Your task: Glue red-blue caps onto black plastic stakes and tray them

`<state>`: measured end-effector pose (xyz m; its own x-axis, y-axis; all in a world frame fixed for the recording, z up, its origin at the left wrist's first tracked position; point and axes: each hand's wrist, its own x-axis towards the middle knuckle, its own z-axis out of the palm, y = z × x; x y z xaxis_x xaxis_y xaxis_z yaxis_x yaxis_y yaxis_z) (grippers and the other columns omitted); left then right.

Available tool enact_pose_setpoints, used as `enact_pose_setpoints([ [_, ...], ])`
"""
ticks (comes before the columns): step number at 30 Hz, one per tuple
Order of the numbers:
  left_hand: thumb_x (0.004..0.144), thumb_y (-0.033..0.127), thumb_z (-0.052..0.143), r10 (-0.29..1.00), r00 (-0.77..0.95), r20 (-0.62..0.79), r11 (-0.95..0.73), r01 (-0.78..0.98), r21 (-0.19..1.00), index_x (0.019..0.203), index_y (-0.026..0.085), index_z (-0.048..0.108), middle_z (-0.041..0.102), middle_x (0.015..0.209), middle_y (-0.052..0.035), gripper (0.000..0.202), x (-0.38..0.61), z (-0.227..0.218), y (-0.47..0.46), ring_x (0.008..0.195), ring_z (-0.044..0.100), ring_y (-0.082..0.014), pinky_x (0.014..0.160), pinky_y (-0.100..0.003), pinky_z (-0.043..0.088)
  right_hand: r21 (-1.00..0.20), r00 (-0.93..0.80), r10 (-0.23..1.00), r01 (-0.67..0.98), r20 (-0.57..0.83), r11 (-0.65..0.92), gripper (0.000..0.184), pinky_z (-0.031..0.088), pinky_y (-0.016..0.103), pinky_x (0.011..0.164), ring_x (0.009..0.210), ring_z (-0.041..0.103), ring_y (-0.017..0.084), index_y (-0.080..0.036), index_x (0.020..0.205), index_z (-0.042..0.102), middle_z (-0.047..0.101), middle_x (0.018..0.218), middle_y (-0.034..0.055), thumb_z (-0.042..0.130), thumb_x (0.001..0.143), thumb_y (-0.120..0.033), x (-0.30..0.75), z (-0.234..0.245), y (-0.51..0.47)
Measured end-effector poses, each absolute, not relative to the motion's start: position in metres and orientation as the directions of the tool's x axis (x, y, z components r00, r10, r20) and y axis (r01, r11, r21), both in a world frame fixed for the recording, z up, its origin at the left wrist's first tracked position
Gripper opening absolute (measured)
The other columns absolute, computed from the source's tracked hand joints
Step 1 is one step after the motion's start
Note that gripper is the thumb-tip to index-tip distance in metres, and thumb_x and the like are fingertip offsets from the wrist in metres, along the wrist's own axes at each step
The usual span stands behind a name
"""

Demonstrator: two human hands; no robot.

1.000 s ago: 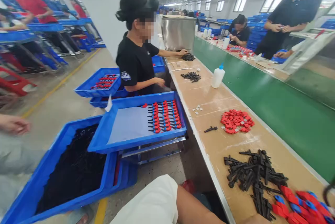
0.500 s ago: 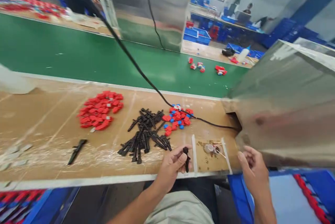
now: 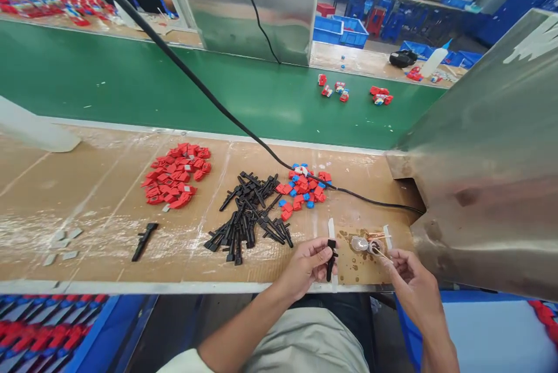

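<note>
My left hand (image 3: 305,267) pinches a small black toy gun (image 3: 330,265) upright between thumb and fingers, just over the table's front edge. To its right, my right hand (image 3: 414,286) has its thumb and forefinger at the end of a thin stick (image 3: 382,254), apparently gripping it. The stick's other end rests in a small round cup (image 3: 374,244) of dark contents. A second small cup (image 3: 359,243) stands beside it on a stained patch of cardboard. Many similar black toy guns (image 3: 244,219) lie heaped left of my left hand, and one separate gun (image 3: 144,242) lies farther left.
Red parts (image 3: 174,178) and red-and-blue parts (image 3: 305,187) lie in piles. A black cable (image 3: 226,114) crosses above the table. A metal housing (image 3: 488,175) stands at right. Beyond runs a green belt (image 3: 152,82) with several toys. Blue bins (image 3: 104,326) flank my lap.
My right hand has moved left to the cup and now has the stick at its fingertips. My left hand still holds the black toy gun. The view has shifted.
</note>
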<state>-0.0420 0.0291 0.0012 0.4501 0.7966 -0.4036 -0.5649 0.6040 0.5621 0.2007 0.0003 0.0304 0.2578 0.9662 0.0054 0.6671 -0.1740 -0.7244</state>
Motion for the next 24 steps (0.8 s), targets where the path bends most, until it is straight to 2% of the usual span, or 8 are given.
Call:
enact_pose_setpoints([
  [6, 0.059, 0.047, 0.097, 0.763, 0.502, -0.408, 0.647, -0.587, 0.487, 0.094, 0.009, 0.074, 0.065, 0.073, -0.004, 0.056, -0.044, -0.001, 0.035, 0.058, 0.062, -0.0086, 0.043, -0.016, 0.025, -0.736, 0.232, 0.966, 0.673, 0.111, -0.077, 0.042, 0.052, 0.027, 0.056, 0.06, 0.062, 0.017, -0.021, 0.08, 0.071, 0.069, 0.071, 0.0034, 0.066, 0.083, -0.063, 0.195, 0.031, 0.01],
  [12, 0.059, 0.041, 0.098, 0.726, 0.57, -0.385, 0.688, -0.605, 0.402, 0.09, 0.008, 0.074, 0.065, 0.074, -0.0046, 0.051, -0.047, 0.0, 0.038, 0.058, 0.062, -0.0078, 0.041, -0.015, 0.024, -0.697, 0.208, 0.963, 0.716, 0.173, -0.029, 0.035, 0.052, 0.026, 0.058, 0.06, 0.062, 0.017, -0.022, 0.082, 0.073, 0.071, 0.073, 0.0032, 0.064, 0.086, -0.055, 0.196, 0.032, 0.012],
  [19, 0.061, 0.037, 0.097, 0.717, 0.574, -0.396, 0.697, -0.616, 0.368, 0.091, 0.009, 0.074, 0.065, 0.075, -0.0049, 0.047, -0.049, 0.001, 0.038, 0.058, 0.062, -0.0079, 0.04, -0.014, 0.025, -0.686, 0.232, 0.96, 0.725, 0.157, -0.063, 0.034, 0.051, 0.027, 0.06, 0.062, 0.062, 0.017, -0.022, 0.085, 0.074, 0.071, 0.076, 0.0036, 0.065, 0.087, -0.054, 0.196, 0.03, 0.012],
  [24, 0.059, 0.034, 0.096, 0.678, 0.597, -0.428, 0.732, -0.601, 0.321, 0.093, 0.01, 0.073, 0.066, 0.073, -0.0047, 0.047, -0.05, -0.003, 0.044, 0.058, 0.063, -0.0091, 0.04, -0.013, 0.024, -0.664, 0.259, 0.952, 0.743, 0.165, -0.088, 0.041, 0.052, 0.028, 0.062, 0.062, 0.062, 0.018, -0.021, 0.086, 0.074, 0.071, 0.076, 0.0039, 0.064, 0.087, -0.061, 0.204, 0.027, 0.004],
])
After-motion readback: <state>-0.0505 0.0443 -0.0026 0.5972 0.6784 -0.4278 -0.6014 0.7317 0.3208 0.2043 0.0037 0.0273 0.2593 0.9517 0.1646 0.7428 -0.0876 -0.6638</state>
